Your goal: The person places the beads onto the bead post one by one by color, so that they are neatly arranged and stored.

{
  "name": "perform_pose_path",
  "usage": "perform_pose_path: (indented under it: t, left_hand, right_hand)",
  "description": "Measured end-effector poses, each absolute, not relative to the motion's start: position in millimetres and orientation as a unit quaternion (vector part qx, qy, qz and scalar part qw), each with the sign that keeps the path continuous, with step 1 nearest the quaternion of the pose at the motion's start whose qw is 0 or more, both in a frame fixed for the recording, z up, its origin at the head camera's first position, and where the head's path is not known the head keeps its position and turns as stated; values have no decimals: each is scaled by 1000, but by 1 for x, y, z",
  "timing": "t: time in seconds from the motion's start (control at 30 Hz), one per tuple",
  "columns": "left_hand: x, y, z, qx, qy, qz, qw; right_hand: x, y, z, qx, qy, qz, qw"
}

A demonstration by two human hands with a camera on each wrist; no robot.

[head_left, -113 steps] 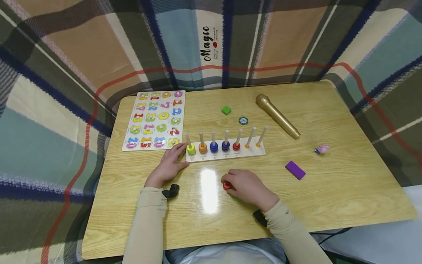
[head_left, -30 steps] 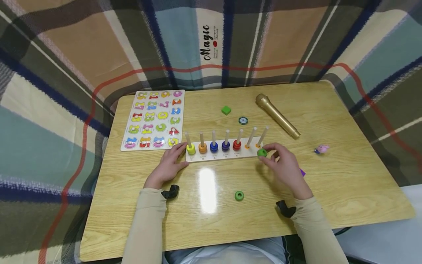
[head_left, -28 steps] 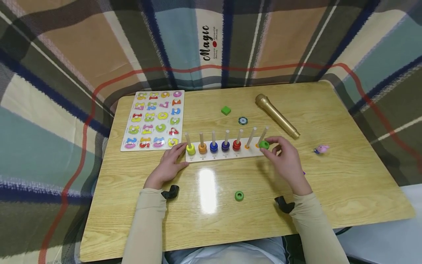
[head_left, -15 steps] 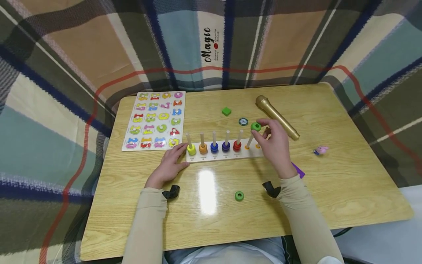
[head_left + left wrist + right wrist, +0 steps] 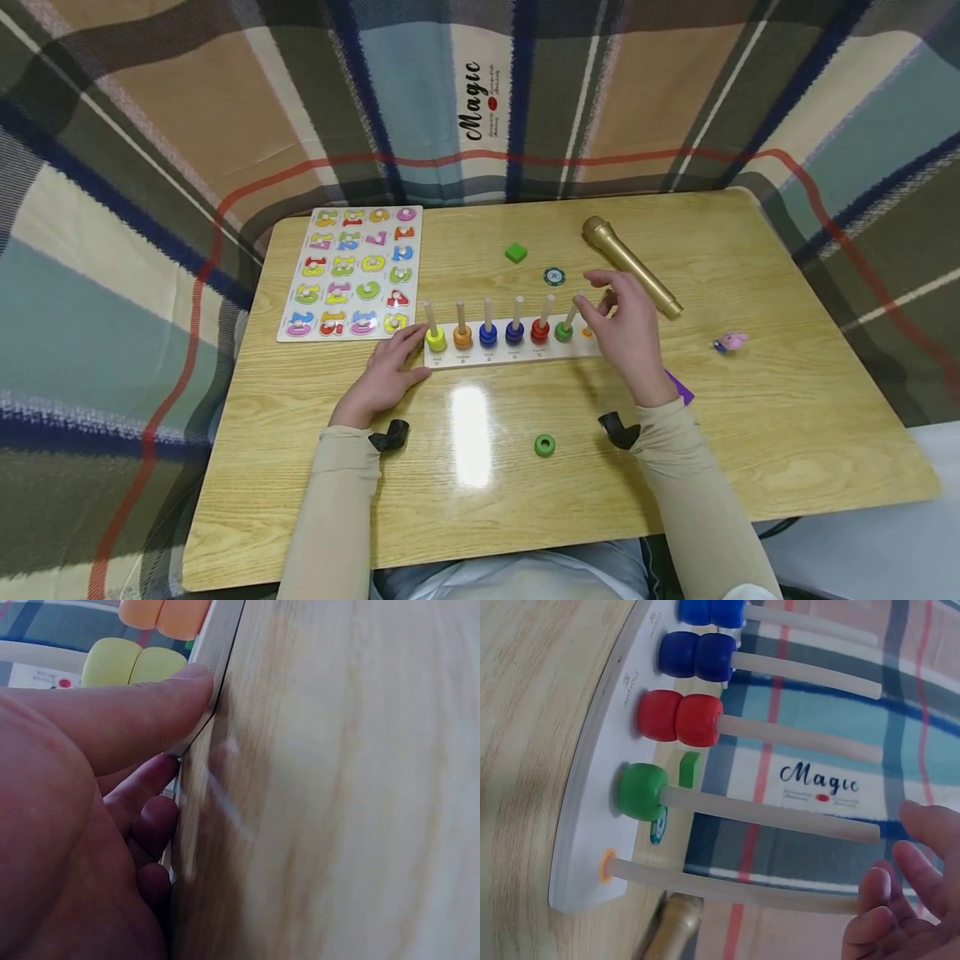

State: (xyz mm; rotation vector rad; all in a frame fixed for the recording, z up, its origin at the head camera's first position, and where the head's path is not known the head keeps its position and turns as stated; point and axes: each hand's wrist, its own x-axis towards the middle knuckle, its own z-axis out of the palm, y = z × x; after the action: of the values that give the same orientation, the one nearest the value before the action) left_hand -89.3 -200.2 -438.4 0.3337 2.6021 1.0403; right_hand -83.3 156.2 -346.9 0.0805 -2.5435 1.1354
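Observation:
A white peg board [image 5: 517, 349] with a row of upright pegs lies mid-table. Its pegs carry yellow [image 5: 435, 340], orange [image 5: 462, 337], blue [image 5: 488, 335], dark blue [image 5: 514, 333] and red rings [image 5: 540, 332]. A green ring [image 5: 564, 332] sits at the base of the sixth peg, also clear in the right wrist view [image 5: 641, 791]. My right hand [image 5: 603, 302] hovers by the peg tops, fingers relaxed and holding nothing. The last peg [image 5: 727, 891] is bare. My left hand [image 5: 397, 358] rests at the board's left end, its thumb [image 5: 127, 712] pressing the front edge.
A second green ring [image 5: 544, 445] lies loose near the front. A gold microphone [image 5: 630, 265], green cube [image 5: 515, 252] and round chip [image 5: 553, 277] lie behind the board. The number puzzle [image 5: 352, 273] is at back left, a pink toy [image 5: 731, 341] at right, a purple block [image 5: 681, 388] by my right wrist.
My right hand carried a green ring up over the sixth peg and let go; the ring now sits at the peg's base. The left hand has stayed put.

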Motion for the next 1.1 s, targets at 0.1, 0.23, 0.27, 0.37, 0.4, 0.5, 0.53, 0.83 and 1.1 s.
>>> perform_pose_path:
  t: [0.1, 0.23, 0.27, 0.37, 0.4, 0.5, 0.53, 0.83, 1.1]
  left_hand:
    - [-89, -200, -437, 118, 909, 368, 156]
    - [-88, -199, -435, 119, 908, 373, 151]
    - [-88, -199, -435, 119, 908, 373, 151]
    - [-88, -198, -436, 120, 909, 370, 151]
    - [-88, -198, -436, 121, 909, 369, 151]
    - [-88, -197, -436, 122, 909, 368, 152]
    - [-88, -197, -435, 122, 909, 368, 152]
    - [-89, -198, -434, 116, 912, 362, 157]
    - [-89, -198, -436, 111, 909, 368, 163]
  right_hand:
    - [-81, 157, -346, 33, -893, 409, 183]
    - [-76, 158, -347, 36, -874, 443, 195]
    - [-73, 158, -347, 37, -870, 452, 196]
    - [-64, 156, -353, 49, -863, 469, 185]
    - [-60, 155, -357, 60, -864, 470, 170]
    - [-46, 152, -372, 122, -875, 460, 89]
    - [-42, 152, -378, 149, -880, 449, 52]
    - [-7, 153, -408, 229, -886, 334, -226]
    - [-7, 148, -407, 221, -916, 299, -148]
